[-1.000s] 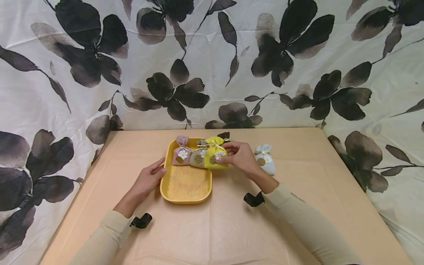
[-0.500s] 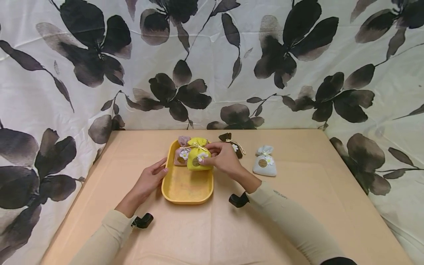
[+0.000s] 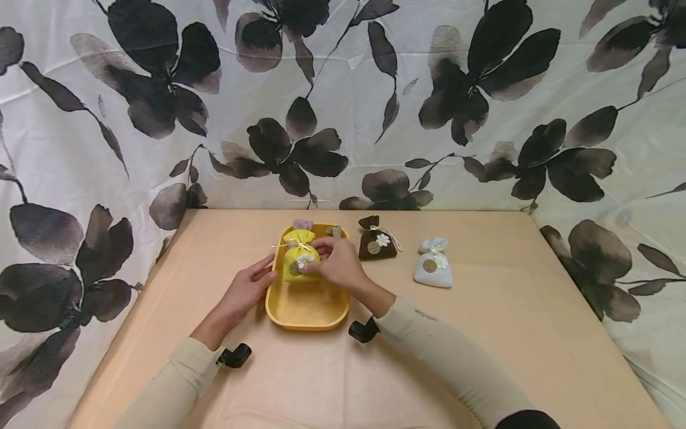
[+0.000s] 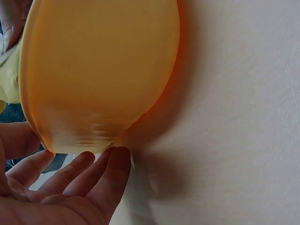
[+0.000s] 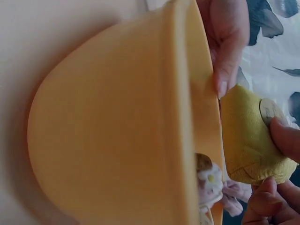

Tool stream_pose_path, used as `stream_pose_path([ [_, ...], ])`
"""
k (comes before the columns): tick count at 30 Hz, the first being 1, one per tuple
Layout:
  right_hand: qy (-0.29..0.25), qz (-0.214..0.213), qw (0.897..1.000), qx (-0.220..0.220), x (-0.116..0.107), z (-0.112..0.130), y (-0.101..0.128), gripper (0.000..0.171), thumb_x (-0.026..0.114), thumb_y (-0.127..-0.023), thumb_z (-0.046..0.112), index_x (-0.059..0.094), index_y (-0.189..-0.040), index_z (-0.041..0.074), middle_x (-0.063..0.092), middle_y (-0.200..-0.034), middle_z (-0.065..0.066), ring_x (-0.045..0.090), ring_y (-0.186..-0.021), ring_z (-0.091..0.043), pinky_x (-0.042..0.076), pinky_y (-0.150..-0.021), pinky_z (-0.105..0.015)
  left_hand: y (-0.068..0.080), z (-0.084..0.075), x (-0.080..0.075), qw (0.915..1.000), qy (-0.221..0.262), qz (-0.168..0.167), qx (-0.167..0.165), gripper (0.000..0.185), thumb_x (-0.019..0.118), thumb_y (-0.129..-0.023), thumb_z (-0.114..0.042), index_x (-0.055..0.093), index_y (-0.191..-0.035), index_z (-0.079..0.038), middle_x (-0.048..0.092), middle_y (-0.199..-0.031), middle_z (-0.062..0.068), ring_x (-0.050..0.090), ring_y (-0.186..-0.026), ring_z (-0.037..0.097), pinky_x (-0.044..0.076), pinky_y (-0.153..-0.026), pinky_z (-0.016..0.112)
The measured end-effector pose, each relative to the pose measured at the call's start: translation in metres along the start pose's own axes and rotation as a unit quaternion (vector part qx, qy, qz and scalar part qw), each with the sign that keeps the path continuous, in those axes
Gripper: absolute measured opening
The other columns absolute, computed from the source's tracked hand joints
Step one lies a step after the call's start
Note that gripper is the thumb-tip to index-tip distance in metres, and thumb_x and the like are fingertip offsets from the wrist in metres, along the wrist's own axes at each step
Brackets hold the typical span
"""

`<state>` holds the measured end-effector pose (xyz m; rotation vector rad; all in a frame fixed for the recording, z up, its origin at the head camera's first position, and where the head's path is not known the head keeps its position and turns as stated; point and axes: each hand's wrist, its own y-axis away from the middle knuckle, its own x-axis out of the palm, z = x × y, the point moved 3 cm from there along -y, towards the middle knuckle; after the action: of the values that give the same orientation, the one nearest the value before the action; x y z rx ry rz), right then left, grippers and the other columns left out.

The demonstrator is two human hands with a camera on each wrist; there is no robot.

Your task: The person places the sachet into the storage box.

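Observation:
My right hand (image 3: 343, 262) pinches a yellow fabric pouch (image 3: 293, 256), tied at the neck and trimmed with a white flower and a round tag. It holds the pouch over the left part of a yellow tray (image 3: 308, 313). In the right wrist view the pouch (image 5: 243, 136) appears above the tray rim, thumb by the tag. My left hand (image 3: 249, 289) touches the tray's left side, fingertips against the outer wall (image 4: 93, 117) and thumb at the rim. Inside the tray, a pink pouch (image 3: 302, 224) and a grey one (image 3: 334, 231) are mostly hidden.
A dark brown pouch (image 3: 370, 249) stands on the table right of the tray. Farther right lies a pale blue-white pouch (image 3: 433, 277). A floral cloth (image 3: 343, 185) hangs behind the table and along its sides.
My right hand has carried the yellow pouch leftward, from the tray's right edge past the grey pouch to in front of the pink one. The brown pouch has come into full view. My left hand stays at the tray.

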<state>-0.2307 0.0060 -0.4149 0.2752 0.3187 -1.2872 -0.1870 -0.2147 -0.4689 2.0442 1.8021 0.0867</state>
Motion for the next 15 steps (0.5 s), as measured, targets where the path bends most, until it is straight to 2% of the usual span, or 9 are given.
stream_pose_path([
  [10, 0.034, -0.004, 0.999, -0.011, 0.018, -0.005, -0.003, 0.038, 0.093, -0.075, 0.007, 0.075, -0.108, 0.002, 0.076, -0.094, -0.009, 0.063, -0.081, -0.015, 0.053, -0.067, -0.019, -0.001, 0.0, 0.001, 0.9999, 0.0, 0.005, 0.012, 0.06, 0.052, -0.111, -0.02, 0.029, -0.166, -0.02, 0.032, -0.168, 0.026, 0.04, -0.153, 0.04, 0.043, -0.12, 0.049],
  [15, 0.06, 0.016, 0.998, -0.011, 0.023, -0.008, -0.003, 0.034, 0.09, -0.08, 0.01, 0.076, -0.11, 0.001, 0.078, -0.1, -0.01, 0.068, -0.087, -0.014, 0.059, -0.074, -0.022, 0.0, 0.0, 0.001, 0.9999, 0.006, 0.001, 0.01, 0.059, 0.051, -0.111, -0.018, 0.029, -0.166, -0.018, 0.032, -0.168, 0.025, 0.04, -0.153, 0.039, 0.042, -0.121, 0.048],
])
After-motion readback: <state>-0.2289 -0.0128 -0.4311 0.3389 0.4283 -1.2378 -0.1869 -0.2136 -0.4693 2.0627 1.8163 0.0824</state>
